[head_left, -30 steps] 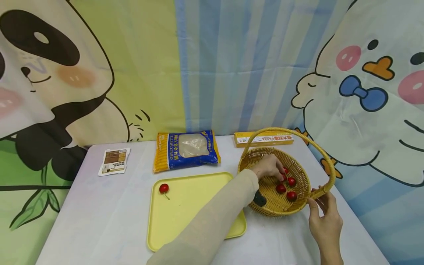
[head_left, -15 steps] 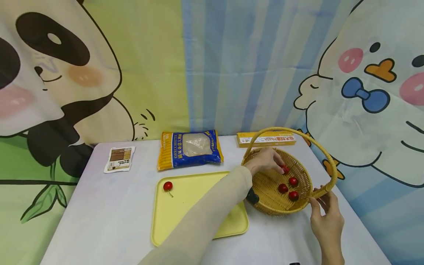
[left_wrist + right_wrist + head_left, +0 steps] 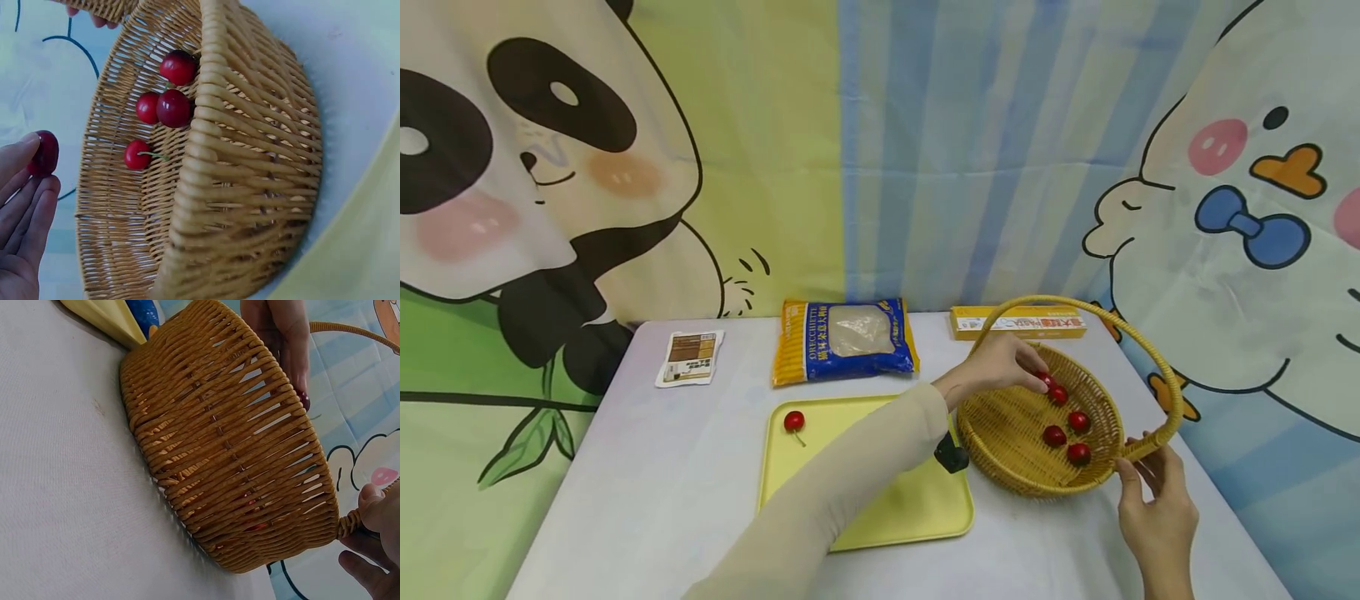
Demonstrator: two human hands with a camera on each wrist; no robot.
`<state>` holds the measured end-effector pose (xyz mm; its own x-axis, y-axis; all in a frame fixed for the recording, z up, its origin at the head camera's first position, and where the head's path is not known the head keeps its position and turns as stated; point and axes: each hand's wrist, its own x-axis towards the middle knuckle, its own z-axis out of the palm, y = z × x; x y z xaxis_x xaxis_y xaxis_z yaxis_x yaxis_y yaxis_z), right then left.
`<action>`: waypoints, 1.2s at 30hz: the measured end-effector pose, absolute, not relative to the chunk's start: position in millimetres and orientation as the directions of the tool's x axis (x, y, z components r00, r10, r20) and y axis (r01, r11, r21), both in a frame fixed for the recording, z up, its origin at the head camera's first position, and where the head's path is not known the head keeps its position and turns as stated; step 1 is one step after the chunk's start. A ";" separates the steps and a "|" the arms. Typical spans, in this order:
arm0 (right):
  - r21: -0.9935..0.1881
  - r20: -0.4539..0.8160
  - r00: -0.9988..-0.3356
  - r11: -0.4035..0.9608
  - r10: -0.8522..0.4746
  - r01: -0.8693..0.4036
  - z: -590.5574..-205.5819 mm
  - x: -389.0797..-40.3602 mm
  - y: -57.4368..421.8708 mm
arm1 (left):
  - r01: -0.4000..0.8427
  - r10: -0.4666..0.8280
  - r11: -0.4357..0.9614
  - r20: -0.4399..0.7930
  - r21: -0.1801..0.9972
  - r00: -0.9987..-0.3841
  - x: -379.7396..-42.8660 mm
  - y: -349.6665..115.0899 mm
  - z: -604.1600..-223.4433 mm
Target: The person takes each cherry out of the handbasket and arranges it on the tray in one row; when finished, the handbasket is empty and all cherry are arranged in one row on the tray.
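"Cherry (image 3: 45,154) in the left hand (image 3: 1002,364), pinched between thumb and fingertips. Whereabouts is it?"

"By the basket's 12 o'clock in the head view, near the far rim. Whether it hangs above the rim or just inside, I can't tell. The basket (image 3: 1011,437) stands on the table's right-hand side."

"And the right hand (image 3: 1157,504)?"

"It grips the foot of the handle (image 3: 1047,298) at the basket's 4 o'clock, thumb to one side, fingers to the other."

"What might go wrong?"

"That pinch is small and the skin looks slick. Squeeze off-centre and I'd expect the fruit to shoot out, perhaps over the rim at 12. A tug on the handle could tip the basket too, and the four loose cherries (image 3: 1078,422), lying between 1 and 5 o'clock, would probably roll."

"Anything outside it?"

"The left sleeve (image 3: 850,479) crosses the tray (image 3: 917,512), off at the basket's 8 o'clock. Swing it low and it might nudge the stemmed cherry (image 3: 793,422) at the tray's 10."

"Which way does the pinched one point?"

"No stem shows, so I can't say. In the left wrist view it's a little longer than wide, its long axis roughly 12 to 6, though the thumb hides part of it. The tray one's stem points to 5."

"And the basket?"

"Its handle arches from about 10 o'clock to 4."
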<state>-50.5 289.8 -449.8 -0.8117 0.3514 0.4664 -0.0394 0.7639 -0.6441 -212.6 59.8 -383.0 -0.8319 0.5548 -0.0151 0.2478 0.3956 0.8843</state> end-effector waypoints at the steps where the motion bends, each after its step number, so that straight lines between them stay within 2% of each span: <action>1: -0.643 0.472 -0.810 0.765 0.348 -0.046 -450.3 -50.7 290.1 | 0.254 0.558 0.388 -0.006 0.886 -0.830 -211.6 57.1 -382.5; 9: -0.651 0.469 -0.812 0.758 0.348 -0.051 -454.0 -52.7 290.5 | 0.278 0.554 0.378 0.025 0.883 -0.832 -201.2 27.6 -379.6; 21: -0.659 0.409 -0.820 0.751 0.399 0.037 -454.8 -52.1 290.0 | 0.245 0.486 0.332 0.058 0.911 -0.872 -182.2 -34.8 -383.7; 27: -0.669 0.352 -0.829 0.737 0.434 0.101 -455.0 -51.1 287.7 | 0.211 0.435 0.312 0.058 0.926 -0.898 -167.7 -72.2 -392.4; 36: -0.685 0.345 -0.826 0.721 0.445 0.102 -455.8 -52.3 287.0 | 0.159 0.317 0.318 0.053 0.935 -0.947 -145.0 -120.6 -402.8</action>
